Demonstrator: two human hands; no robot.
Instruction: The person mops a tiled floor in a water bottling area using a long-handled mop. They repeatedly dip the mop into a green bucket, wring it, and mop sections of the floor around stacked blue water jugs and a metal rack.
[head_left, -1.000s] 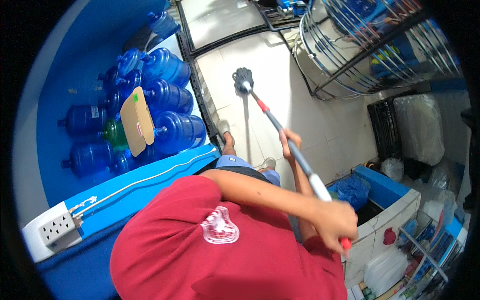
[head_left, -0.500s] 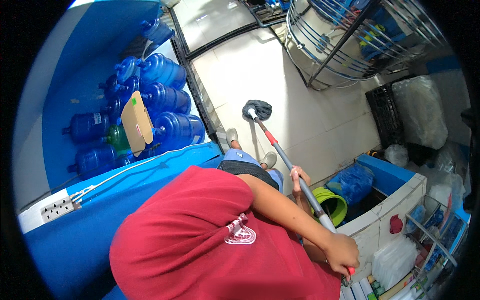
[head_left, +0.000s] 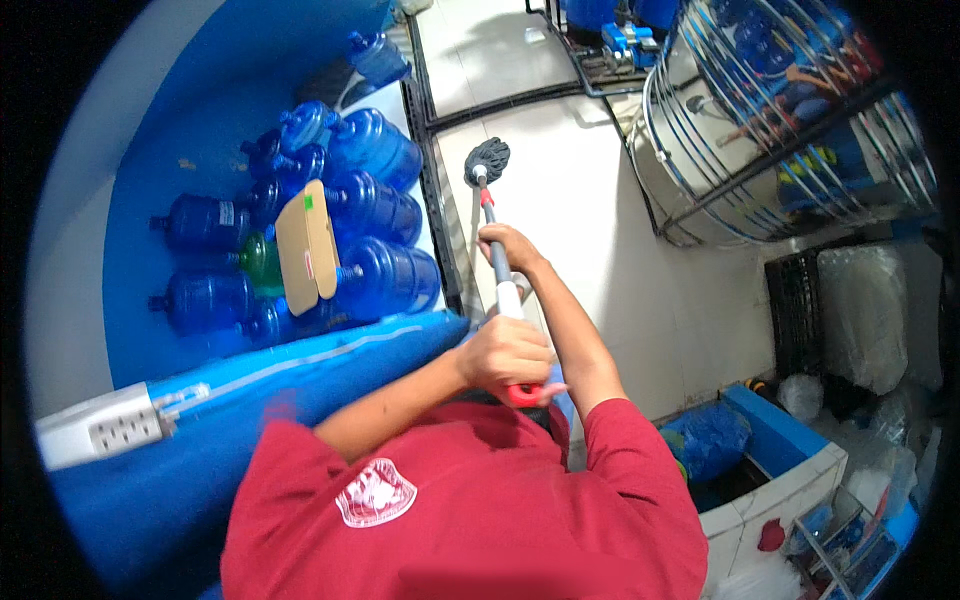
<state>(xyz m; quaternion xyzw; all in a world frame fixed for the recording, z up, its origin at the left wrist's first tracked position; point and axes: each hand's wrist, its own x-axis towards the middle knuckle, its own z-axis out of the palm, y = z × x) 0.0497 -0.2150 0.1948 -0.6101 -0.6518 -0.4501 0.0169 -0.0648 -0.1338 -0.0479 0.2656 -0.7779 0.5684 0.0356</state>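
Note:
I hold a mop with both hands. My left hand [head_left: 505,355] is closed round the top end of the handle, beside its red grip [head_left: 524,394]. Farther down the grey shaft, my right hand [head_left: 510,248] wraps round it with the arm stretched out. The mop [head_left: 487,212] slants away from my body, and its dark grey string head [head_left: 488,162] rests on the light tiled floor [head_left: 560,170], near a black rail on the left.
Several blue water jugs [head_left: 385,278] and a cardboard piece [head_left: 307,245] lie to the left. A metal rack [head_left: 700,190] stands at the far right, a black crate [head_left: 793,310] nearer. A tiled ledge [head_left: 770,500] surrounds a blue plastic bag [head_left: 712,440]. The power strip [head_left: 105,437] is at left.
The handle's top has swung from my right side to in front of my body, both hands still on it. The mop head has moved left and farther away. My view has shifted too.

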